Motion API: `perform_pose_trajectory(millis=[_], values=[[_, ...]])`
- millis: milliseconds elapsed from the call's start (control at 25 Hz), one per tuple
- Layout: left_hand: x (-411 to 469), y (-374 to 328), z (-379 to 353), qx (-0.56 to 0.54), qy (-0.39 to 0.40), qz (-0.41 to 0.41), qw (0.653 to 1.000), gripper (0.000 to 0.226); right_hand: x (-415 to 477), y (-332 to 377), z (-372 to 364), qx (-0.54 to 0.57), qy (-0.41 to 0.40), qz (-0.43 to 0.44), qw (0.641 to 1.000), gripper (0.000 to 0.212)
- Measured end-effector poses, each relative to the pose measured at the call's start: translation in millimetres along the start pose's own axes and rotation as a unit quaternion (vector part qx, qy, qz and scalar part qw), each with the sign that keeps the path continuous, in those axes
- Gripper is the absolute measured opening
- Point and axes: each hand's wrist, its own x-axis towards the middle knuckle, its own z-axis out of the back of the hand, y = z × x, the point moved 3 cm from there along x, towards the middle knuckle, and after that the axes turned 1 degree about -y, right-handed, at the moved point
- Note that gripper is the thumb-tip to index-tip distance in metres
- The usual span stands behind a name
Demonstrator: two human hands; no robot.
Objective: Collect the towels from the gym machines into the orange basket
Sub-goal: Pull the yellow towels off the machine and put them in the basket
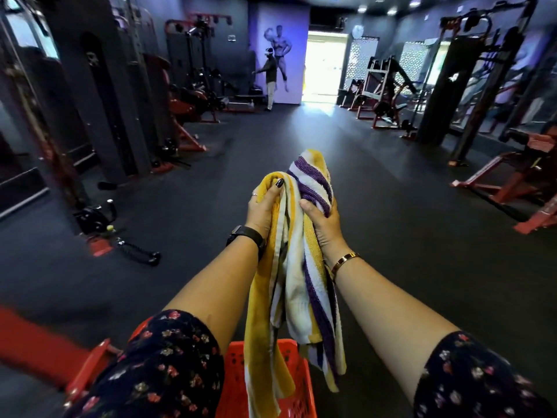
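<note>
A striped towel (294, 297) in yellow, white and purple hangs between my two hands at arm's length. My left hand (263, 209) grips its yellow side near the top. My right hand (324, 217) grips the purple-striped bunch beside it. The towel's lower end hangs down in front of the orange basket (238, 357), which sits low between my forearms, partly hidden by the towel and my left sleeve.
Dark rubber floor (391, 282) stretches ahead to a bright doorway (324, 67). Weight machines line the left side (126, 116) and the right side (470, 95). A person (269, 78) stands far ahead on the left. A red machine frame (36, 348) lies at lower left.
</note>
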Motion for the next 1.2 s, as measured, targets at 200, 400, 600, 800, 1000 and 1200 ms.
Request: perform_pose_trajectory(millis=[200,400,600,800,1000,1200], values=[[37,15,21,0.007,-0.025,0.019,0.999,0.041,31,-29,-16,-0.005,0.02,-0.024,0.999,0.079],[70,37,40,0.017,-0.045,0.045,0.998,0.044,57,-59,-30,0.001,0.008,-0.047,0.999,0.071],[86,66,68,0.021,-0.062,0.074,0.995,0.056,62,-94,-43,-0.003,-0.001,-0.077,0.997,0.075],[91,92,90,0.01,-0.09,0.099,0.991,0.05,65,-125,-48,-0.008,-0.003,-0.106,0.994,0.073],[91,126,117,0.003,-0.119,0.127,0.985,0.067,63,-172,-52,-0.026,0.001,-0.148,0.989,0.073],[91,177,148,0.003,-0.159,0.162,0.974,0.078,60,-230,-50,-0.031,0.01,-0.199,0.98,0.067]])
